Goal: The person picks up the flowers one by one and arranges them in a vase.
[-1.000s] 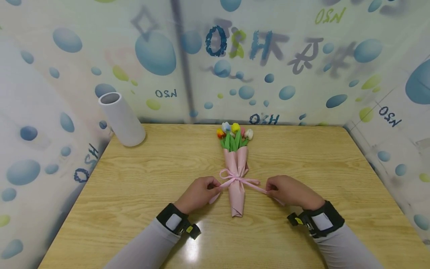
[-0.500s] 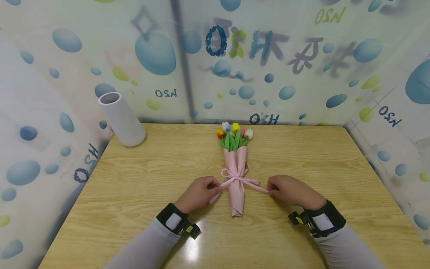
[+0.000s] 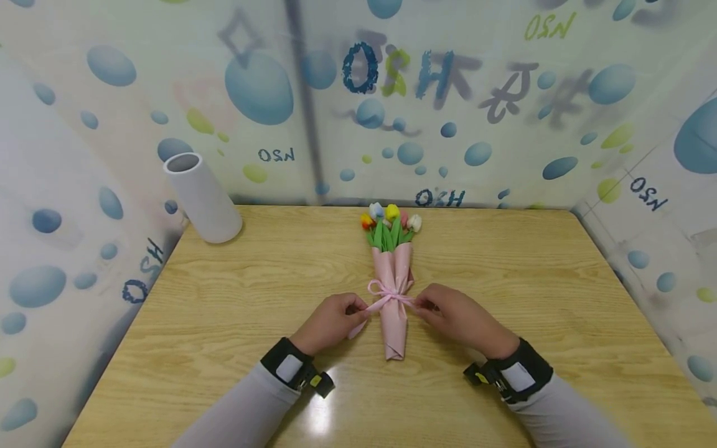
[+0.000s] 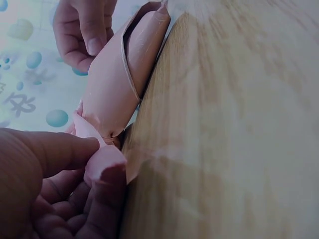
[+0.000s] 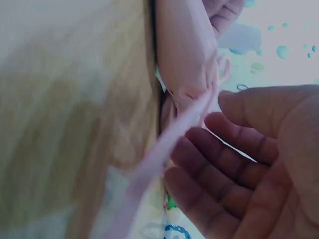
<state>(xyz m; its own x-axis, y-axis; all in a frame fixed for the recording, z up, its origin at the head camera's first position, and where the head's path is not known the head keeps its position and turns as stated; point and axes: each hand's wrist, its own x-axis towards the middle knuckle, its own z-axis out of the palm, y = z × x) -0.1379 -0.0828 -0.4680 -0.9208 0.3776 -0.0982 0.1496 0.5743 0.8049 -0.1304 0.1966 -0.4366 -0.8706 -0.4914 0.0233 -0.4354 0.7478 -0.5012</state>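
A bouquet of tulips point(image 3: 392, 224) in pink wrapping paper point(image 3: 394, 336) lies on the table, its blooms toward the far edge. Around its middle a pink ribbon point(image 3: 386, 292) is tied, with a loop on the left. My left hand point(image 3: 330, 320) pinches the left ribbon tail point(image 4: 107, 162) between thumb and fingers. Close to the knot on the right, my right hand point(image 3: 462, 317) has its thumb and fingertips beside the ribbon. In the right wrist view, a gap shows between thumb and fingers, and the other ribbon tail point(image 5: 144, 174) hangs past the fingertips.
A white vase point(image 3: 207, 199) stands upright at the table's far left corner. The wooden table point(image 3: 269, 261) meets a patterned cloth wall point(image 3: 347, 149) at the back, with similar walls at both sides.
My right hand has let go of the right ribbon tail and moved left to the knot. The left hand and the bouquet have stayed in place.
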